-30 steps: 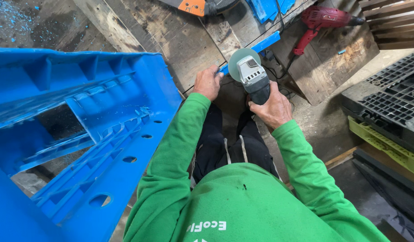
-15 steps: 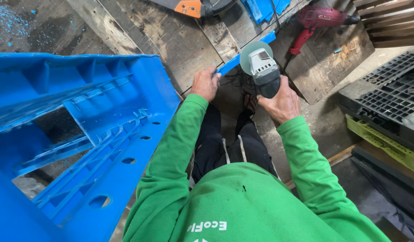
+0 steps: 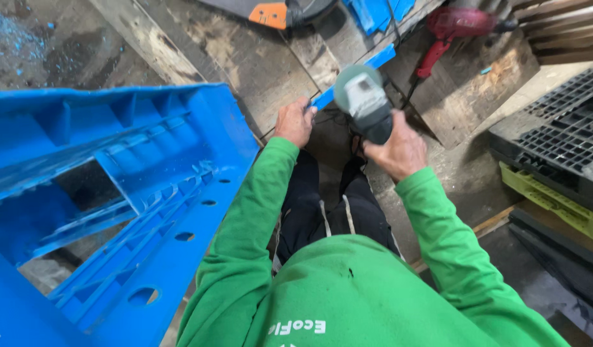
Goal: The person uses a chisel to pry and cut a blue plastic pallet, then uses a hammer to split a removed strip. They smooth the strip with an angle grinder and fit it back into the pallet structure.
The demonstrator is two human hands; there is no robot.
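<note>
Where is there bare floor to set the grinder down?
Bare planks lie between the blue pallet and the orange tool, and bare board between the red drill and black pallet. Crowded around the left hand, right hand and grinder.

The one camera sits on my head and looks steeply down past my chest in its green sweatshirt and both sleeves to the wooden floor ahead of my knees. It is near enough that my torso fills the bottom of the frame, with my left hand and right hand close to the centre. The blue pallet crowds the left edge, a black pallet the right.
</note>
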